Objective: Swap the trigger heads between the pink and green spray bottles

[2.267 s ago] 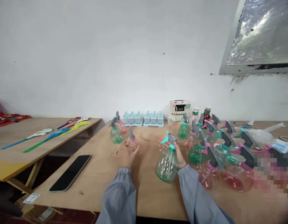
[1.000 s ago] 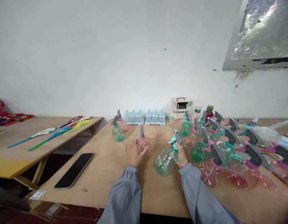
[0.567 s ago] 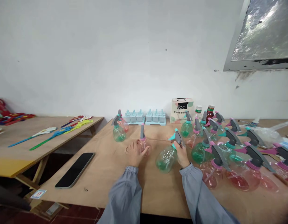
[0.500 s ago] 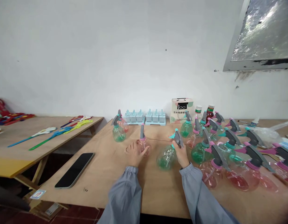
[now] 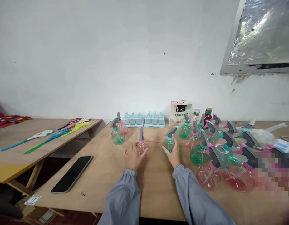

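Phone: a black-screened smartphone (image 5: 71, 174) is lying flat on the brown wooden table (image 5: 154, 197), well left of the hands.
Left hand: the left hand (image 5: 133, 157) is cupping loosely, half open, its thumb against the pink bottle's front.
Pink bottle: the clear pink plastic spray bottle with a grey trigger head (image 5: 143, 145) is standing upright, further right than in the earliest view.
Green bottle: the clear green plastic spray bottle with a grey-and-turquoise head (image 5: 169, 143) is now keeping upright, nozzle pointing right; earlier it was leaning, nozzle left. I can't tell whether its base is touching the table.
Right hand: the right hand (image 5: 173, 154) is curling round its body, no longer holding it by the neck.
Right side: more pink and green spray bottles (image 5: 198, 155) are crowding together.
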A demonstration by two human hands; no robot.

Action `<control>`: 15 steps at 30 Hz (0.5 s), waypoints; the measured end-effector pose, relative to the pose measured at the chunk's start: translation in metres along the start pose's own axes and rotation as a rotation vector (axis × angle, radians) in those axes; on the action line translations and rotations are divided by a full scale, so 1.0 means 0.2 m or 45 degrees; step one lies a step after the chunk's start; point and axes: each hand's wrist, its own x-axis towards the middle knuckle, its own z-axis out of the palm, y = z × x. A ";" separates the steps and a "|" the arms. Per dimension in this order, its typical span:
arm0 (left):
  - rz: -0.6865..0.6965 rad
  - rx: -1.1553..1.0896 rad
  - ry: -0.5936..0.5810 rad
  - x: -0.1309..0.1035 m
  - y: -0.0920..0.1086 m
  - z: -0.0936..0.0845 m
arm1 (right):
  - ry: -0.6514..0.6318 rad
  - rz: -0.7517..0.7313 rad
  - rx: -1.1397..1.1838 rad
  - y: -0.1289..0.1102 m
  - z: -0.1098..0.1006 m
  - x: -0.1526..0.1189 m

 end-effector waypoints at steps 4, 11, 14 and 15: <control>0.003 -0.008 0.009 0.00 0.00 0.00 | 0.068 0.125 -0.062 0.11 0.04 0.08; 0.019 -0.029 0.000 0.00 -0.01 0.00 | 0.164 0.186 -0.333 0.21 0.13 0.28; 0.031 -0.026 0.019 0.00 -0.02 0.01 | 0.180 0.204 -0.414 0.25 0.17 0.34; 0.033 -0.022 0.024 0.00 -0.02 0.01 | 0.183 0.199 -0.408 0.26 0.18 0.35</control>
